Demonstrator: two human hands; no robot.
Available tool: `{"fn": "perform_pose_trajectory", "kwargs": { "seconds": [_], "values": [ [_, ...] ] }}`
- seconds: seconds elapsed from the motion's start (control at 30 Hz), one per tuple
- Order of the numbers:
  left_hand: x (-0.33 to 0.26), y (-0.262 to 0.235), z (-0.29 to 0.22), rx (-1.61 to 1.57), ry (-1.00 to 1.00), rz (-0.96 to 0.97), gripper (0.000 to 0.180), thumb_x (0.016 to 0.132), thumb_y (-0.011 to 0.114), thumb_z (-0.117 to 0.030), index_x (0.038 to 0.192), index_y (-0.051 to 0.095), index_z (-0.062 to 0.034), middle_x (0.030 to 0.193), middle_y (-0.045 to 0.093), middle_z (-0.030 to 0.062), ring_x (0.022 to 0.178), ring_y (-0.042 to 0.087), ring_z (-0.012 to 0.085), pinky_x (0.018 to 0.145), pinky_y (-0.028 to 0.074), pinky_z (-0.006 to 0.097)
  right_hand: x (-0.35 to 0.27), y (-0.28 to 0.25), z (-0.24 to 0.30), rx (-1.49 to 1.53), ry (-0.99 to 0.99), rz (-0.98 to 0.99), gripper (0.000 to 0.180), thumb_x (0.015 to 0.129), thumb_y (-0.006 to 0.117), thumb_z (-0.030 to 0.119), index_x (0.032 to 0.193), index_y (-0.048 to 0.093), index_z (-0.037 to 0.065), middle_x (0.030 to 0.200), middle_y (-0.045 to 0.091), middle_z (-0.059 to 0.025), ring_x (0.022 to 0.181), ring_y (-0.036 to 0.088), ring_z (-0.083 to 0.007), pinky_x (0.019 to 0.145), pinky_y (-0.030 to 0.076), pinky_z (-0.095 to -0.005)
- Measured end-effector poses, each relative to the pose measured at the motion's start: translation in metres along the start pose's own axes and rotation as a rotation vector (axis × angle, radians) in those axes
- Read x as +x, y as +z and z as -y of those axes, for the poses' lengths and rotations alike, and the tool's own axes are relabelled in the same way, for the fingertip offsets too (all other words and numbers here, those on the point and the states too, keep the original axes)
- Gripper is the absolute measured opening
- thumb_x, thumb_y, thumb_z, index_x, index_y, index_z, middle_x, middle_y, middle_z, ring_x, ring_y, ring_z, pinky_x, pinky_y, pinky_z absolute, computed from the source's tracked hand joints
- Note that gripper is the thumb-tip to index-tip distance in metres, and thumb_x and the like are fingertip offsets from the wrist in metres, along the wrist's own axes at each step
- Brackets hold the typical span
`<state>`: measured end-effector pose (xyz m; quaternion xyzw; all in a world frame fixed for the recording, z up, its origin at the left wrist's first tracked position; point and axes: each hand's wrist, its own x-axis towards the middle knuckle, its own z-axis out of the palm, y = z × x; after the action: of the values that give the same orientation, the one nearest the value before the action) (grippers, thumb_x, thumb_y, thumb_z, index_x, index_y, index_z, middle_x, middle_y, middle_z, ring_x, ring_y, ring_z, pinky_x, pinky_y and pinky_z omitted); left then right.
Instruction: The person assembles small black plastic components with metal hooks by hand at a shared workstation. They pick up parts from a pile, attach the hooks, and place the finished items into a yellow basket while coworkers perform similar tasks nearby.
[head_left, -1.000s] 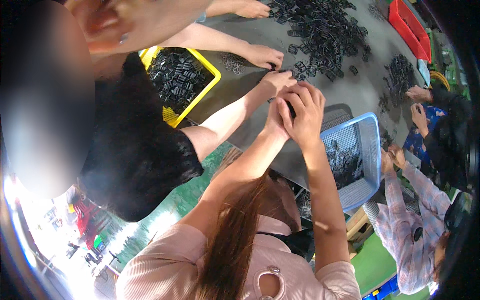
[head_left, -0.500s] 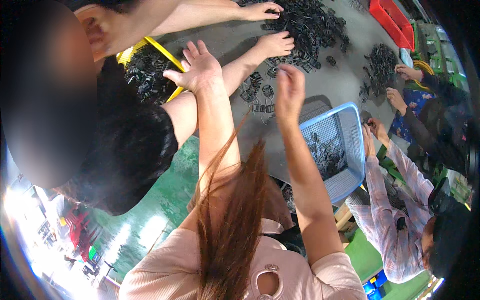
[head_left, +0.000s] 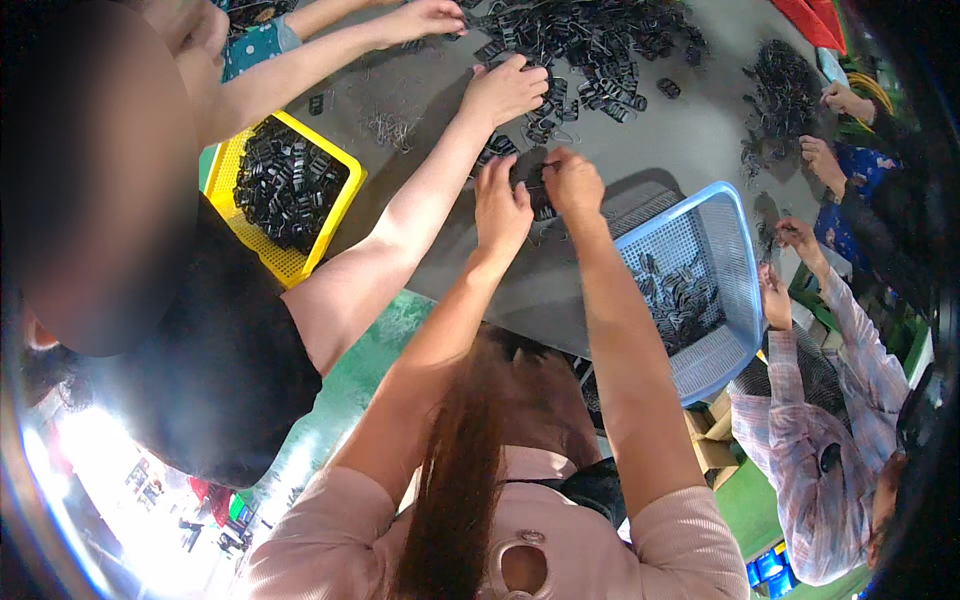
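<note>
Both my hands are low over small black plastic pieces at the near side of the grey table. My left hand has its fingers bent and its thumb apart from them, next to the black pieces. Close on its right, my right hand is closed, its fingertips pinched on a black piece. That piece is partly hidden by the fingers. The pieces look like small slotted buckles, some with thin wire hooks. Beyond my hands spreads a large heap of black pieces.
A blue basket with some pieces stands right of my right arm. At left is a yellow basket full of them. A co-worker's hand reaches in close by my left hand. Other people's hands work at right, beside another heap.
My hands, raised and apart before, have come down and together onto the black pieces. The co-worker's arms at left have shifted left, and the yellow basket shows more fully.
</note>
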<state>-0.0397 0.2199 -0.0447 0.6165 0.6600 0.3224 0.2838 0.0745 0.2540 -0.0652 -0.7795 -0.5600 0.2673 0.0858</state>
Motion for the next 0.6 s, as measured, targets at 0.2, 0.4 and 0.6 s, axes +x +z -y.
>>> {"fn": "perform_pose_trajectory", "kwargs": {
  "seconds": [0.2, 0.4, 0.6],
  "values": [
    [0.042, 0.011, 0.020, 0.423, 0.157, 0.042, 0.030, 0.077, 0.064, -0.014, 0.105, 0.058, -0.0034, 0.114, 0.052, 0.0158, 0.107, 0.048, 0.0331, 0.092, 0.039, 0.043, 0.010, -0.042, -0.021, 0.928, 0.241, 0.150, 0.026, 0.070, 0.062, 0.014, 0.095, 0.066, 0.010, 0.081, 0.066, -0.0149, 0.077, 0.064, -0.0330, 0.072, 0.050, -0.0399],
    [0.050, 0.003, 0.024, 0.012, -0.021, 0.138, 0.016, 0.081, 0.058, -0.007, 0.096, 0.063, -0.0042, 0.107, 0.061, 0.0131, 0.091, 0.060, 0.0271, 0.077, 0.047, 0.035, 0.018, -0.034, -0.020, 0.068, -0.039, 0.021, 0.031, 0.073, 0.066, 0.019, 0.101, 0.059, 0.009, 0.100, 0.060, -0.0126, 0.093, 0.059, -0.0335, 0.076, 0.050, -0.0417],
    [0.037, -0.009, 0.032, -0.510, -0.441, 0.327, 0.023, 0.079, 0.064, -0.005, 0.102, 0.061, -0.0040, 0.100, 0.062, 0.0063, 0.086, 0.058, 0.0137, 0.074, 0.045, 0.026, 0.021, -0.008, -0.020, -0.133, -0.124, 0.061, 0.032, 0.074, 0.068, 0.021, 0.103, 0.059, 0.009, 0.099, 0.059, -0.0142, 0.089, 0.061, -0.0326, 0.075, 0.051, -0.0419]
  ]
}}
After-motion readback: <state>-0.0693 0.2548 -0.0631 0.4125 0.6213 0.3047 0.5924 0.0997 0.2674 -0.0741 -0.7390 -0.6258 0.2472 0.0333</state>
